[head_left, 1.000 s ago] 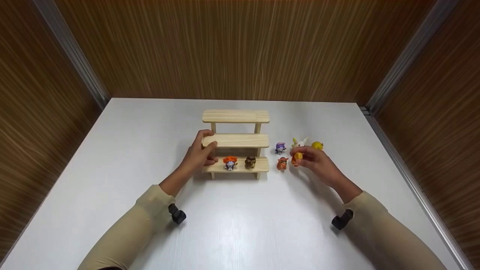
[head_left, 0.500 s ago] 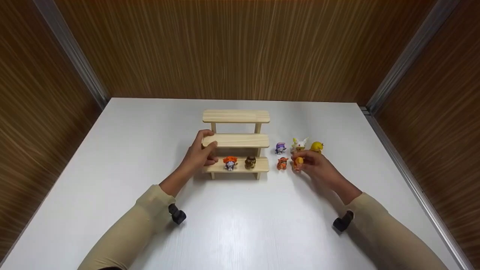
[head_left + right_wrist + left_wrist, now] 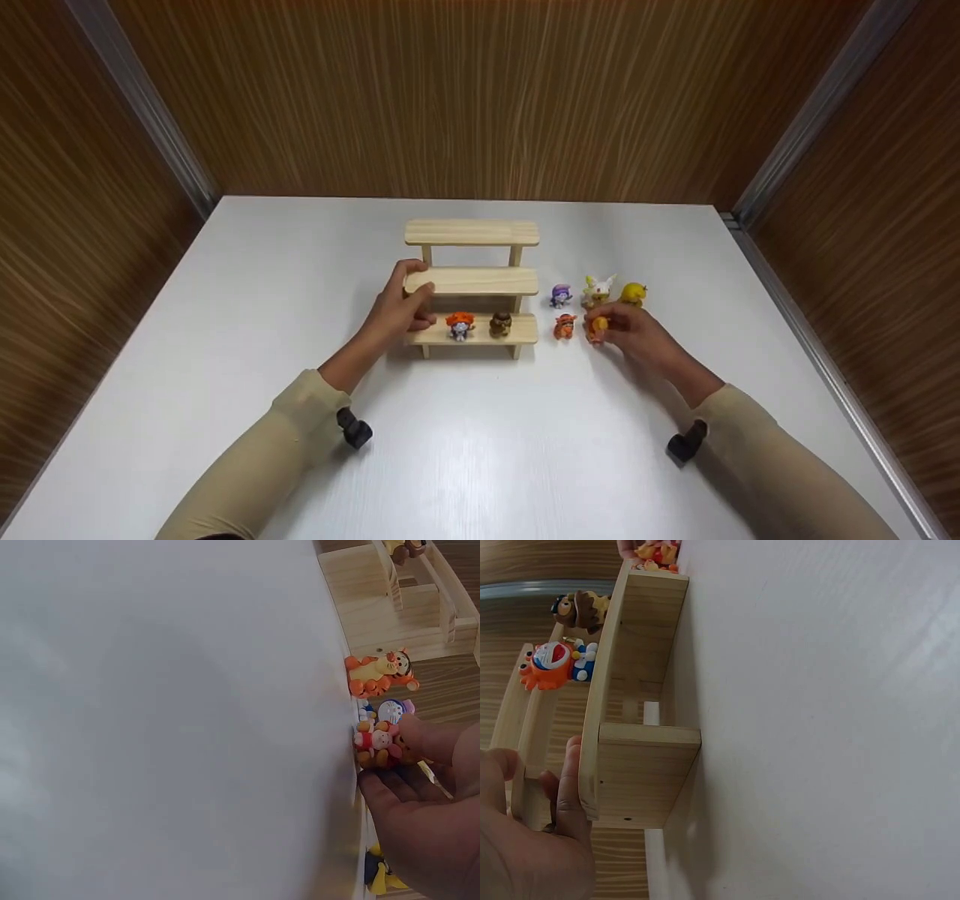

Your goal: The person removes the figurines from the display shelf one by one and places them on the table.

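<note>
My left hand [image 3: 397, 307] grips the left end of the middle tier of a three-tier wooden display stand [image 3: 472, 281], thumb on top. On the lowest tier stand a figurine with an orange crab-like hat [image 3: 460, 326] and a brown figurine [image 3: 500, 324]. Right of the stand, my right hand [image 3: 637, 334] pinches an orange-yellow bear figurine [image 3: 597, 328] low at the table. The right wrist view shows a small pink piglet [image 3: 377, 739] on the bear's front; the thumb hides part of its head. Just left of it sits an orange tiger figurine [image 3: 565, 327].
Behind the tiger stands a purple-hatted figurine [image 3: 560, 296]. A white long-eared figurine [image 3: 599, 289] and a yellow figurine [image 3: 634, 293] stand behind my right hand. Wood-grain panels [image 3: 465, 97] border the white table [image 3: 465, 450] at the back and sides.
My right hand has come down slightly toward me with the bear figurine, uncovering more of the white and yellow figurines behind. My left hand keeps its place on the stand.
</note>
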Demonstrator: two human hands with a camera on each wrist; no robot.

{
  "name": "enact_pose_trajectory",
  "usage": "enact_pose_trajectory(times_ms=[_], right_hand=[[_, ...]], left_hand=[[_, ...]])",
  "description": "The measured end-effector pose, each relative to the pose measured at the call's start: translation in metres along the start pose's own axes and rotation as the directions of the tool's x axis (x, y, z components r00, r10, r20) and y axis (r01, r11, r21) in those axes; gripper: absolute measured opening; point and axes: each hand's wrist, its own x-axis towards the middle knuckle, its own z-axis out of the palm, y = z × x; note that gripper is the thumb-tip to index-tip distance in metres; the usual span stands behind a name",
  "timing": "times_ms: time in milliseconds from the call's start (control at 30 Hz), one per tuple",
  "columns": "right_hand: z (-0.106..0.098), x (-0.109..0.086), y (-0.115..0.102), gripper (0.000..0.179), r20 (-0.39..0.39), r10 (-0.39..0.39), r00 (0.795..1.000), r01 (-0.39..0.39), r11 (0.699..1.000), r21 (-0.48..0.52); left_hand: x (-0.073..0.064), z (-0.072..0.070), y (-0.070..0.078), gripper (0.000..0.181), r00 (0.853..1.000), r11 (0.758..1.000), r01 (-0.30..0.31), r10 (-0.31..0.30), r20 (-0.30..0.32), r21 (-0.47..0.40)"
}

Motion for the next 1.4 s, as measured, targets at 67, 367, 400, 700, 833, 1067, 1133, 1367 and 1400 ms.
enact_pose_trajectory(times_ms=[67,367,400,700,833,1067,1133,1367,1400], right_hand=[[0.0,0.001,0.0,0.031,0.002,0.008,1.0,-0.008,1.0,-0.011],[0.004,0.003,-0.002,0.034,-0.016,0.052,0.998,-0.053,0.998,-0.037],[0.004,0.003,-0.001,0.035,-0.02,0.057,0.998,-0.058,0.997,-0.042],[0.006,0.003,-0.001,0.039,-0.032,0.076,0.997,-0.077,0.996,-0.052],[0.006,0.003,-0.001,0.041,-0.027,0.073,0.997,-0.074,0.996,-0.053],[0.005,0.002,-0.006,0.039,-0.04,0.07,0.997,-0.072,0.996,-0.044],[0.004,0.002,-0.009,0.038,-0.042,0.062,0.997,-0.063,0.997,-0.043],[0.001,0.0,-0.022,0.04,-0.028,-0.008,1.0,0.007,1.0,-0.03],[0.001,0.0,-0.024,0.04,-0.027,-0.011,1.0,0.01,1.0,-0.028]], left_hand=[[0.0,0.0,-0.001,0.05,1.0,1.0,0.001,-0.001,0.0,0.003],[-0.001,0.0,-0.004,0.045,1.0,1.0,-0.028,0.028,-0.01,-0.002],[-0.001,0.0,-0.004,0.045,1.0,1.0,-0.03,0.03,-0.008,-0.006],[-0.001,0.0,-0.007,0.044,0.999,0.999,-0.039,0.039,0.005,-0.032],[-0.001,-0.002,-0.006,0.048,0.999,0.999,-0.027,0.028,0.019,-0.04],[-0.002,-0.001,-0.004,0.048,1.0,1.0,-0.026,0.026,0.003,-0.015],[-0.001,0.0,-0.004,0.047,1.0,1.0,-0.029,0.029,-0.001,-0.007],[-0.001,0.001,-0.003,0.043,0.999,0.999,-0.041,0.041,-0.008,-0.008],[-0.001,0.001,-0.003,0.043,0.999,0.999,-0.042,0.042,-0.009,-0.007]])
